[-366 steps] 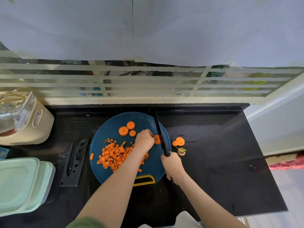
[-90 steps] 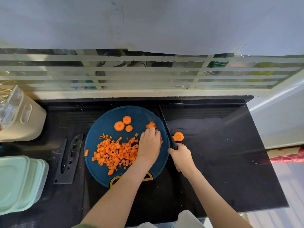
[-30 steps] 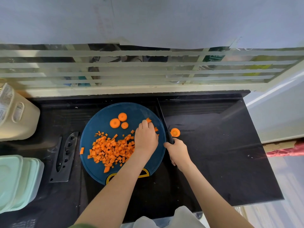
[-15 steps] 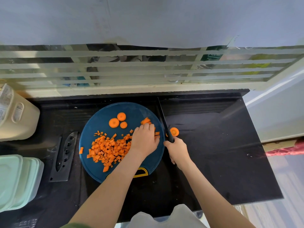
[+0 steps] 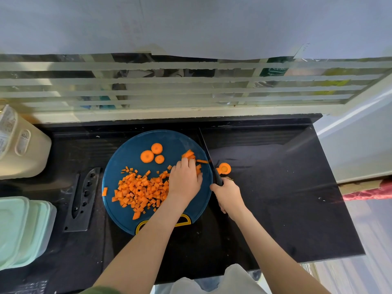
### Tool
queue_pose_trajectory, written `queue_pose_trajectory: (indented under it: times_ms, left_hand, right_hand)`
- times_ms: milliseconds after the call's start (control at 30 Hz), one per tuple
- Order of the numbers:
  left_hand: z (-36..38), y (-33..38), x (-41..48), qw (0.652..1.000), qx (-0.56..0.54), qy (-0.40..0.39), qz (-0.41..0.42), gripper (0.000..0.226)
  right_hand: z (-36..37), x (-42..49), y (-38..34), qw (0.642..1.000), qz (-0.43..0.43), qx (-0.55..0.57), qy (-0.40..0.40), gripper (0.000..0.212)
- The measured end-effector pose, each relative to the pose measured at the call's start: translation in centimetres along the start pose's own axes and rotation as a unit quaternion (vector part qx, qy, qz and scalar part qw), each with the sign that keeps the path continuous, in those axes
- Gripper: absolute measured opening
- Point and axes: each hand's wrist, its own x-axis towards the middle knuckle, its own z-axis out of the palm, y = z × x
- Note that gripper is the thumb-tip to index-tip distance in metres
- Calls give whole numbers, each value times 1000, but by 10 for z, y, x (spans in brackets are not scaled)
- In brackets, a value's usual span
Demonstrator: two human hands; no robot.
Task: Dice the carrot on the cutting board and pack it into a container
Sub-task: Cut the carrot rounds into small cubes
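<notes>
A round blue cutting board (image 5: pixel 127 151) lies on the black counter. A heap of diced carrot (image 5: pixel 141 190) covers its middle, and three carrot rounds (image 5: pixel 147 156) sit at its far side. My left hand (image 5: pixel 185 180) rests palm down on carrot strips (image 5: pixel 188 154) near the board's right edge. My right hand (image 5: pixel 228 195) grips the handle of a black knife (image 5: pixel 209 157); the blade points away from me along the board's right edge. A carrot end piece (image 5: pixel 224 168) lies on the counter just right of the blade.
A black knife sheath (image 5: pixel 82 198) lies left of the board. Stacked pale green containers (image 5: pixel 21 230) stand at the near left and a cream canister (image 5: pixel 21 153) at the far left. The counter's right edge (image 5: pixel 331 187) drops off; a barred window ledge runs behind.
My left hand has shifted slightly over the carrot strips beside the blade. The knife stays in my right hand at the board's right edge.
</notes>
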Motion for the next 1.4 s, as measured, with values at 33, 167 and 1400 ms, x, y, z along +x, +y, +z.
queue_pose_trajectory:
  times_ms: [33,167,1400]
  left_hand:
    - [-1,-1,0,1000,-7,6,-2,38]
    - [-3,0,6,999,-28,19,34,27]
    - [-6,-20,16,988,-131,-5,-76,26]
  right_hand:
    - [0,0,0,1000,0,-1,-2,11]
    - [-1,0,0,1000,-5,-2,1,7]
    - [11,4,4,1000,-14,-27,-2,6]
